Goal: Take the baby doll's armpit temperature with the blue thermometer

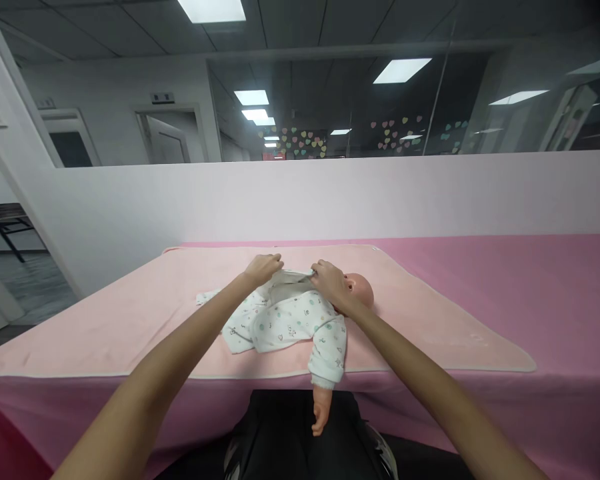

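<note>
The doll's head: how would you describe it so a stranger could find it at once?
On the pink-covered table lies a peach blanket, with a doll across it. Its head is at the right end, partly hidden by the right hand. Bare and rounded, it differs from the white printed garment.

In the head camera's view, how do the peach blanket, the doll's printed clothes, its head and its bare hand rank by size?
Largest to smallest, as they look:
1. Peach blanket
2. Printed clothes
3. Unsure: doll's head and bare hand; the head is partly covered, the hand nearer the camera.
</note>
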The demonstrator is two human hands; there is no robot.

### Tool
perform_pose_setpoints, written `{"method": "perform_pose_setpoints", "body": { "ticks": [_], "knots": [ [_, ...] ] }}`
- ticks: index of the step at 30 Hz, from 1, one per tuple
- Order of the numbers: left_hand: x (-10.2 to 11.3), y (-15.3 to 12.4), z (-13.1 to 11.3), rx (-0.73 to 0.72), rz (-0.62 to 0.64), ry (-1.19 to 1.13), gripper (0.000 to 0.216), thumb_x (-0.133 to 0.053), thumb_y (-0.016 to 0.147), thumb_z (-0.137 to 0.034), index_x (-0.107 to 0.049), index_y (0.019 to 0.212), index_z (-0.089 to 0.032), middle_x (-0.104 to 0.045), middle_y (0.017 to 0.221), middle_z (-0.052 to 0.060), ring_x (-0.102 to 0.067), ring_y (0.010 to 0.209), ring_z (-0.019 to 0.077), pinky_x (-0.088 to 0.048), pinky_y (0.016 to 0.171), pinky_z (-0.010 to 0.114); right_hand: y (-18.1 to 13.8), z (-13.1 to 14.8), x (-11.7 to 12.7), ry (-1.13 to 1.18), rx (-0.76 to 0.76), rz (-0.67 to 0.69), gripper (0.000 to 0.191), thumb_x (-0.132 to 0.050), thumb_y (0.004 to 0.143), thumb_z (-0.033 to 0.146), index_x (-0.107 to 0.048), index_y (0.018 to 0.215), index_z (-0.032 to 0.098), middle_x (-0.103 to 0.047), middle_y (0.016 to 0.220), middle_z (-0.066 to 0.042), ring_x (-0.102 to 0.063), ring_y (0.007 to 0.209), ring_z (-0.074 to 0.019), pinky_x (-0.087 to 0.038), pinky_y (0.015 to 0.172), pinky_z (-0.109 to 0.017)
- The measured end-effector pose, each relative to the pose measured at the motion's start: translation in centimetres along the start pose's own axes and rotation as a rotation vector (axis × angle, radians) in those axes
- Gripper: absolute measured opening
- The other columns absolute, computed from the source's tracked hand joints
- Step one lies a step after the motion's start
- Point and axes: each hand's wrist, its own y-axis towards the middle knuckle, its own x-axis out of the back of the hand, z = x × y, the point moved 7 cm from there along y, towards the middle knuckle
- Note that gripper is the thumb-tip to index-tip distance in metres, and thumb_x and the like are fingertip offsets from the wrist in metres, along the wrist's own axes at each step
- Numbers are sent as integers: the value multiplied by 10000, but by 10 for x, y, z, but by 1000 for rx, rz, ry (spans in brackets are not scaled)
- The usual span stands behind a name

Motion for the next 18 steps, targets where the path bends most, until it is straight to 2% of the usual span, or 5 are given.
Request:
{"method": "perform_pose_setpoints", "body": {
  "ticks": [4, 8, 10, 14, 18],
  "knots": [
    [11, -10, 21, 64, 151, -10, 160, -608, 557, -43, -570, 464, -167, -531, 578, 35, -541, 651, 191, -402, 661, 317, -40, 3, 2, -68, 269, -42, 135, -471, 777, 120, -594, 738, 162, -577, 948, -86, -473, 915, -197, -337, 840, -360],
    [-8, -10, 23, 145, 405, -88, 92, -698, 488, -167, -660, 564, -202, -581, 521, 3, -537, 514, 150, -441, 565, 267, -71, 0, 12, -61, 482, -191, 178, -446, 778, 142, -613, 810, 197, -584, 996, -63, -475, 967, -206, -246, 954, -425],
    [-22, -1, 21, 186, 449, -43, 217, -698, 525, -273, -686, 737, -227, -638, 621, 9, -570, 579, 158, -457, 610, 265, -68, -19, 20, 34, 386, -278, 180, -463, 785, 205, -609, 889, 209, -584, 1015, -64, -483, 981, -216, -280, 946, -417],
    [-48, 27, 20, 213, 208, 76, 371, -505, 737, -362, -583, 1066, -208, -622, 1017, 91, -560, 922, 222, -409, 823, 334, -44, -87, 20, 389, -6, -354, 209, -479, 782, 338, -619, 875, 215, -606, 967, -69, -506, 950, -242, -352, 880, -414],
    [-87, 31, 30, 249, 74, 86, 370, -350, 821, -369, -548, 1079, -191, -556, 1129, 111, -482, 1073, 246, -330, 918, 390, -25, -146, -11, 904, -352, -262, 264, -564, 701, 419, -634, 858, 218, -616, 995, -45, -496, 1003, -255, -313, 943, -411]
  ]
}}
